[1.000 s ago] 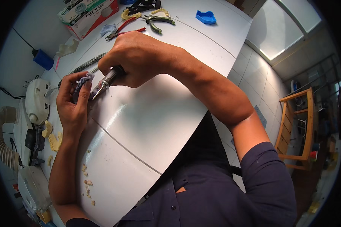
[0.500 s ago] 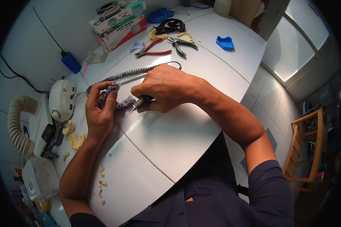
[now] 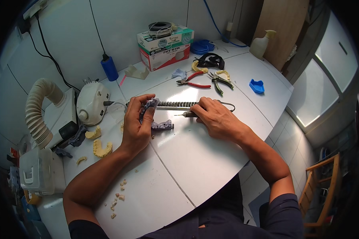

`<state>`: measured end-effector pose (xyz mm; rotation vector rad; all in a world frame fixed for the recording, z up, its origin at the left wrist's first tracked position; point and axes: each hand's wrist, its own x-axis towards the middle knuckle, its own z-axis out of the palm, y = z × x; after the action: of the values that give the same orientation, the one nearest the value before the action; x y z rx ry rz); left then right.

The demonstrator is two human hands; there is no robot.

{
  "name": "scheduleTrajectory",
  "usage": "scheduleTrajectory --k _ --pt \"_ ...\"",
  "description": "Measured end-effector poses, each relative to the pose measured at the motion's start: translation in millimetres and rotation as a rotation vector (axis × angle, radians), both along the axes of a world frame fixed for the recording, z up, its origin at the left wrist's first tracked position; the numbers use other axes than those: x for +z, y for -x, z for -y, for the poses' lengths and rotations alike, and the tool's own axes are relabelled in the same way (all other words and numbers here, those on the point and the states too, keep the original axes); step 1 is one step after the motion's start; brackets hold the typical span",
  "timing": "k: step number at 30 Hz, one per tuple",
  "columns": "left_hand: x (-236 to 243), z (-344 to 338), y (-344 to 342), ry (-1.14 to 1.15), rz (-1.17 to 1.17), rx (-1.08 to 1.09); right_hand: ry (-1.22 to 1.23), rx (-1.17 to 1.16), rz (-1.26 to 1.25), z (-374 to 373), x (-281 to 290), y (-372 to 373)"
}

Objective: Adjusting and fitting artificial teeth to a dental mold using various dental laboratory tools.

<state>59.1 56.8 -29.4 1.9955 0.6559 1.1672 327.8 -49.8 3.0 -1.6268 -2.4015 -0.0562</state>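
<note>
Nearest you, a trail of small, rough cream fragments (image 3: 121, 197) lay on the glossy white bench (image 3: 203, 155), same as a second earlier. The change was at your hands. Your left hand (image 3: 136, 123) kept its half-curled pinch on the lumpy, mottled purple-grey arch-shaped piece (image 3: 162, 126), thumb on one side, fingers behind, one arm of it sticking out to the right just above the bench. Your right hand (image 3: 219, 119) had shifted right, fingers closed around the slim dark cylindrical handpiece (image 3: 190, 114). Its thin metal bit, over the piece half a second before, now pointed left, near but apart: no cutting contact at that moment, piece free to turn or check.

Materials: matte yellow, chalky-looking horseshoe cast (image 3: 102, 149) left of your left hand; smooth, rounded white plastic control box (image 3: 92, 104) behind it. Ribbed dark coiled cord (image 3: 173, 104) ran behind both hands. Farther out, you had red-handled metal cutters (image 3: 199, 85), green-handled metal pliers (image 3: 221, 83) and a shiny blue plastic tray (image 3: 256, 86); at the back, red-and-white cardboard box (image 3: 159, 60), translucent spray bottle (image 3: 259, 47).
</note>
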Motion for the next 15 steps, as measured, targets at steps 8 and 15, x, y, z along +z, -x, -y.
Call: scheduleTrajectory --k 8,15 --pt "8 7 -3 -0.012 0.021 0.001 -0.133 -0.03 0.009 -21 -8 3" --pt "5 9 2 0.037 -0.024 -0.024 0.078 -0.169 -0.202 -60 8 17"
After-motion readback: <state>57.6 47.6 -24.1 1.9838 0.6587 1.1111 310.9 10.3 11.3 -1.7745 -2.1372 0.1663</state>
